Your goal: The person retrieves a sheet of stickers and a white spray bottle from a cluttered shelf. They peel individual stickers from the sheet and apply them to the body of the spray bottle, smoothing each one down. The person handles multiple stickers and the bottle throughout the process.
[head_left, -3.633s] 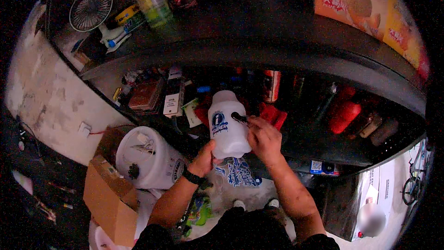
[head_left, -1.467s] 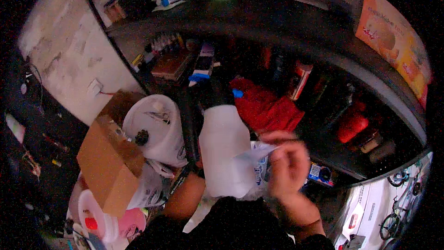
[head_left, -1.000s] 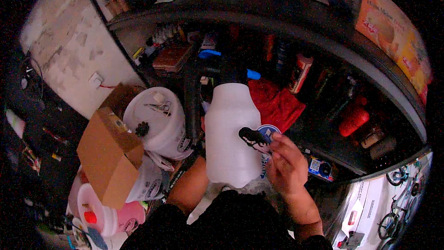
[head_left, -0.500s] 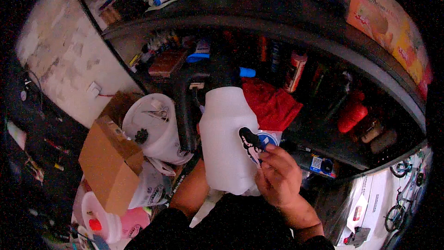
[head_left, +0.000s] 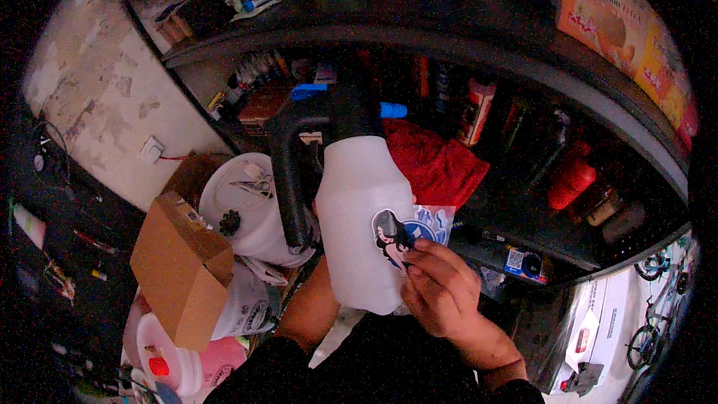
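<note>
A white plastic bottle (head_left: 359, 209) with a black top and long black handle (head_left: 292, 187) stands upright before my chest. My left hand (head_left: 320, 284) grips it from behind, and most of its fingers are hidden by the bottle. Against the bottle's right side, my right hand (head_left: 445, 288) pinches a cut-out sticker (head_left: 387, 236) of a long-haired figure. Behind that sticker are a round blue sticker (head_left: 413, 230) and a clear packet (head_left: 439, 218) with blue and white pieces, partly covered by my fingers.
To the left stand a cardboard box (head_left: 176, 269), a white bucket (head_left: 235, 198) and a tub with pink contents (head_left: 217, 359). A red cloth (head_left: 434, 161) lies on the dark shelf behind the bottle, near an orange-and-white bottle (head_left: 477, 112). A printed fruit carton (head_left: 613, 30) sits upper right.
The bottle has shifted slightly left, and its black handle has swung into clearer view. My right hand has moved a little left and down with the sticker, which now faces me more.
</note>
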Tool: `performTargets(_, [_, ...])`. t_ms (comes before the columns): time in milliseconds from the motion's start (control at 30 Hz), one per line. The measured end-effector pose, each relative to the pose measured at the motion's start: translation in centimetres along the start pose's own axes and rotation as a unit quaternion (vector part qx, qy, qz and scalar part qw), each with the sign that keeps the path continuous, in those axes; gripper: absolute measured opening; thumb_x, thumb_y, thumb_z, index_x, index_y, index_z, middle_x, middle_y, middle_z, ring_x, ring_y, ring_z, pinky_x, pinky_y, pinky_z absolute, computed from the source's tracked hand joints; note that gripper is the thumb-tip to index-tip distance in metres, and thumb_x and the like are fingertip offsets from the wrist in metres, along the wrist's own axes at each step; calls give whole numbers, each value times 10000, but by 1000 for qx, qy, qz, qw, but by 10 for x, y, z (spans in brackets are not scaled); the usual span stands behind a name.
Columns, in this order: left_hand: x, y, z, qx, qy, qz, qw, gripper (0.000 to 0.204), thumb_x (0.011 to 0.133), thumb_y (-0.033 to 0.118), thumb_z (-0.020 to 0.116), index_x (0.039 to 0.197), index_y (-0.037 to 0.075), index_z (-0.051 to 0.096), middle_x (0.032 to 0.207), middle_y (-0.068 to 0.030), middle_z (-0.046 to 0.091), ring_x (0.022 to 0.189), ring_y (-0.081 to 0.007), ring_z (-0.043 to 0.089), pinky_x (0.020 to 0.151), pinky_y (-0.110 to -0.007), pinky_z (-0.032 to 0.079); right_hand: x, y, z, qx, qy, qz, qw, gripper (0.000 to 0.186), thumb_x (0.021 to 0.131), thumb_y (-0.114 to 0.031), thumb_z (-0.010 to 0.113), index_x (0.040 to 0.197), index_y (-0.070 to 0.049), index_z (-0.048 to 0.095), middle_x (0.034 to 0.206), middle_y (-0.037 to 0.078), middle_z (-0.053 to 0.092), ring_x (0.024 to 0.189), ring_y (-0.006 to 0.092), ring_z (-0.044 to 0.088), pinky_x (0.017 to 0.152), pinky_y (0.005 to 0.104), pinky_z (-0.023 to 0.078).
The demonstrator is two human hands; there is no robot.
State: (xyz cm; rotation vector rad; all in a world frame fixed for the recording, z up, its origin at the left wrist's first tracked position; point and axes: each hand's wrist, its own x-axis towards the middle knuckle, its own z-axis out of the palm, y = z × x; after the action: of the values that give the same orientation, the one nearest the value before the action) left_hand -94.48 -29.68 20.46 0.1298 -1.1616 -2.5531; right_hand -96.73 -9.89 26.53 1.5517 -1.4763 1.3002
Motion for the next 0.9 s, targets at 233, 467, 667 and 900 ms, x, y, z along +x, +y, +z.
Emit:
performTargets(233, [4,2,5,1,-3,-5,1000,378,947,309,397,1192,61,542,1075,-91,622,827,-196,587,686,-342,480,3,6,1,21,-11,12,1000,296,697,34,729,945,25,569,989,174,639,895,354,665,746,402,582])
performTargets(467, [1,4,6,-4,3,-20,1000,361,954,286,380,1170,56,556,1047,-95,633,787,-197,597,653,-339,487,8,4,0,27,-33,36,998,288,690,17,739,939,5,594,1008,148,648,926,330,663,754,375,573])
performTargets(667, [-1,-7,-13,80,-15,14,997,357,986,250,364,1236,59,531,1112,-108,615,892,-209,593,760,-341,486,6,0,0,34,-30,48,998,278,690,14,739,933,-3,605,1001,141,649,944,325,659,764,373,571])
performTargets(900, [-2,-7,-7,75,-28,32,996,378,1002,256,364,1297,64,502,1161,-119,596,979,-221,587,848,-347,482,0,0,-1,39,-34,71,996,251,716,-59,758,931,-36,628,1029,119,658,948,294,657,772,373,569])
